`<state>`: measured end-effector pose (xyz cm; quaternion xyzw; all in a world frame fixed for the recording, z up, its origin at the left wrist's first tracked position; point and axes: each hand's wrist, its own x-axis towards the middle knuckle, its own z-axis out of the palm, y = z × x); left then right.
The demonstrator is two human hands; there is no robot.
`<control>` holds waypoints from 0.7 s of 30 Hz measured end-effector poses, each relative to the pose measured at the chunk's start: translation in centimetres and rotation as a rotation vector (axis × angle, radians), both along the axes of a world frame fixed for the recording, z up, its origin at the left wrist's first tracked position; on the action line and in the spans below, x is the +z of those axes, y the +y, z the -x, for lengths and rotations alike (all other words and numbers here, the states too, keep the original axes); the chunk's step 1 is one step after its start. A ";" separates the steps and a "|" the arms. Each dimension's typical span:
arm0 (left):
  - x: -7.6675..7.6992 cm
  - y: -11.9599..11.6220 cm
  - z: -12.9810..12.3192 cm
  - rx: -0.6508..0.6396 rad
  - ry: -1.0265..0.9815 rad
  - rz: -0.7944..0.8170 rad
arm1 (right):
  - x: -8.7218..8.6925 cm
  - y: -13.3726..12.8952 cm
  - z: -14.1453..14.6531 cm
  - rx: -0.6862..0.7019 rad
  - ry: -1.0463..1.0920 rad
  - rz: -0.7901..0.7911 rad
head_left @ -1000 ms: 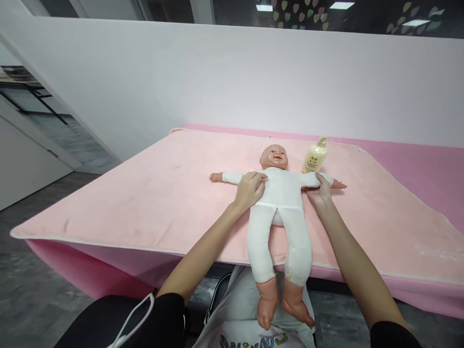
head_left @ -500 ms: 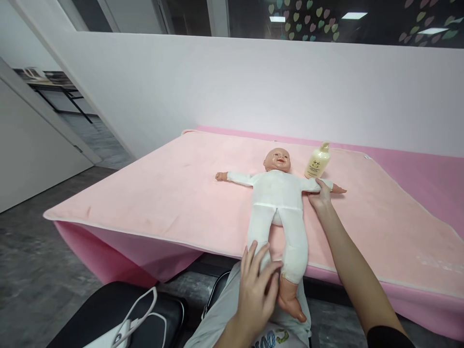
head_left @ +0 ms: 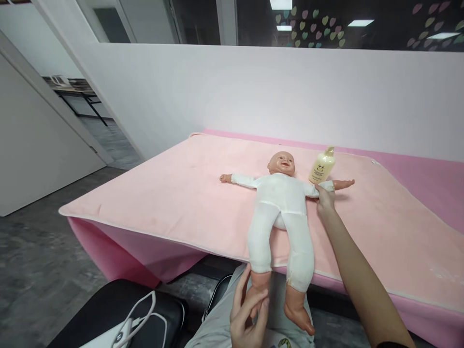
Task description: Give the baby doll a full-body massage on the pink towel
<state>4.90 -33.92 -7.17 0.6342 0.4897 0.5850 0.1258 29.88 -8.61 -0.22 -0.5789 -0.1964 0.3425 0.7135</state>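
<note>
A baby doll point(head_left: 281, 193) with a white cloth body lies on its back on a pale pink blanket point(head_left: 174, 193), head toward the wall and feet over the front edge. My right hand point(head_left: 325, 198) is closed round the doll's forearm on the right, just above its wrist. Down at the front edge, my left hand point(head_left: 248, 309) is at the doll's foot on the left, fingers curved around it and apart; a firm hold does not show. A pale yellow pump bottle point(head_left: 322, 166) stands tilted beside the doll's head, close to my right hand.
A black chair or stool point(head_left: 145, 309) with a white device and cable point(head_left: 125, 333) stands at the lower left. Behind the table rises a white wall point(head_left: 253, 92) with a window above. At far left is a door point(head_left: 43, 135). Darker pink cloth point(head_left: 427, 183) lies under the blanket.
My left hand has moved down from the doll's shin to its foot, turning palm up. The doll's forearm in my right hand is slightly raised. The view has shifted slightly.
</note>
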 end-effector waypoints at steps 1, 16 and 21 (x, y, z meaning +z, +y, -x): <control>1.3 0.9 0.3 -0.008 0.010 -0.002 | 0.1 -0.3 0.2 -0.024 -0.137 0.007; 8.4 13.5 0.0 -0.123 0.335 0.015 | 1.4 -2.2 2.8 0.344 -1.209 -0.181; 9.0 8.9 2.5 -0.032 0.328 0.034 | 1.3 -1.9 2.4 0.068 -0.732 -0.119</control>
